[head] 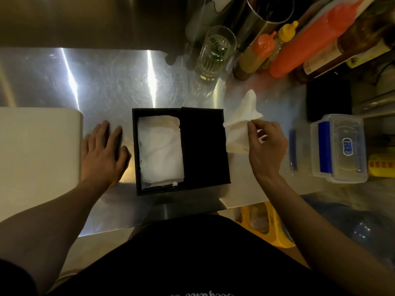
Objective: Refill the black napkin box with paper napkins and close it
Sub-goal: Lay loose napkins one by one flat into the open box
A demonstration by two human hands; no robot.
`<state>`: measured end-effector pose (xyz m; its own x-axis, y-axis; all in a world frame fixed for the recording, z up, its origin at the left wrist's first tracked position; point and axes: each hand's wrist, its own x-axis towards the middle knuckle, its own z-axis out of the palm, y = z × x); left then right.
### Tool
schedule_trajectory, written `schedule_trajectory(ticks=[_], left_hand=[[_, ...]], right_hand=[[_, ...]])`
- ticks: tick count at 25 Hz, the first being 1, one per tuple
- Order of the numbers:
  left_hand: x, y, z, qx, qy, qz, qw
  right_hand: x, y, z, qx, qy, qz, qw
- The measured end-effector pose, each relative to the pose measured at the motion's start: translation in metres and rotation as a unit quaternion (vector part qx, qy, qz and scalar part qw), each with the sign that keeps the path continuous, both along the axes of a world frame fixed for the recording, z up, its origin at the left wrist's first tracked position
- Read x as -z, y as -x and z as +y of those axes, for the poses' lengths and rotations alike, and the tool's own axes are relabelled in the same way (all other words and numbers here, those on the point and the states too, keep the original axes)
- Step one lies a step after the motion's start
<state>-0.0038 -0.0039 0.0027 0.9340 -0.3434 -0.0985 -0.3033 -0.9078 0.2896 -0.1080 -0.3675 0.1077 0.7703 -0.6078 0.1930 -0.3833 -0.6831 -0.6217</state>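
The black napkin box sits in the middle of the steel counter, near its front edge. Its black lid covers only the right half. White paper napkins lie in the uncovered left half. My left hand rests flat on the counter just left of the box, fingers spread. My right hand is just right of the box and pinches a loose white napkin that sticks up beside the lid's right edge.
A white block lies at the left edge. A glass, sauce bottles and a metal canister stand at the back right. A clear plastic container with blue clips sits far right, with a black item behind it.
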Motion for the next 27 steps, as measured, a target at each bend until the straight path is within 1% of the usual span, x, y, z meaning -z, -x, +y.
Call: schedule_trajectory(ticks=[6, 10, 12, 15, 19, 22, 24, 26, 27], left_hand=[[-0.001, -0.001, 0.0, 0.0, 0.004, 0.011, 1.0], [-0.001, 0.0, 0.002, 0.004, 0.01, 0.013, 1.0], [0.0, 0.0, 0.002, 0.007, 0.014, 0.016, 1.0], [0.002, -0.001, 0.004, 0.008, 0.017, 0.019, 1.0], [0.003, -0.002, 0.005, 0.013, 0.015, 0.021, 1.0], [0.004, -0.001, 0.005, 0.011, 0.017, 0.003, 1.0], [0.005, -0.002, 0.005, 0.007, 0.023, -0.004, 1.0], [0.006, -0.002, 0.005, 0.008, 0.023, -0.005, 1.0], [0.006, -0.001, 0.005, 0.01, 0.022, -0.005, 1.0]], right_hand=[[-0.041, -0.013, 0.059, -0.03, -0.021, -0.073, 0.997], [-0.063, -0.021, 0.106, -0.035, -0.04, -0.092, 0.994], [-0.063, -0.026, 0.126, -0.025, -0.048, -0.081, 0.995], [-0.042, -0.034, 0.153, -0.021, -0.052, -0.025, 0.998], [-0.002, -0.038, 0.175, -0.016, -0.012, 0.083, 0.996], [0.014, -0.038, 0.182, -0.036, 0.026, 0.179, 0.983], [0.019, -0.037, 0.185, -0.066, 0.066, 0.243, 0.966], [0.02, -0.036, 0.187, -0.087, 0.094, 0.269, 0.955], [0.02, -0.036, 0.187, -0.098, 0.1, 0.256, 0.957]])
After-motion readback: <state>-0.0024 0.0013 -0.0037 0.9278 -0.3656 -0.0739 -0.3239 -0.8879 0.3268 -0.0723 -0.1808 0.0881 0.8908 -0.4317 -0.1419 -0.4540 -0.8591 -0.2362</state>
